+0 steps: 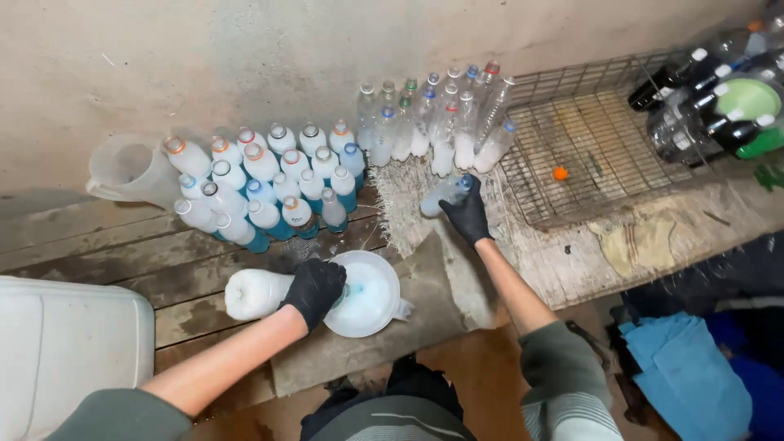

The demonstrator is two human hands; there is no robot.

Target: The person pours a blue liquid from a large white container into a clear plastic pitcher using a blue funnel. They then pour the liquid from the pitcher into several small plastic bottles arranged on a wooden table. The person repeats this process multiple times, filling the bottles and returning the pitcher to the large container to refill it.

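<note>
Both my hands wear black gloves. My left hand (314,290) grips a white plastic bottle (253,294) lying on its side, its mouth against a white funnel (371,298) with pale blue liquid in it. My right hand (468,214) reaches forward and holds a clear capped bottle (441,196) with pale liquid, tilted, close to a row of similar clear bottles (441,122) leaning against the wall. To the left stands a cluster of capped white and blue bottles (269,192).
A clear plastic jug (126,171) sits at the far left by the wall. A wire cage tray (588,139) lies at the right, with dark and green bottles (719,106) beyond it. A white container (65,343) is at lower left, blue cloth (686,376) at lower right.
</note>
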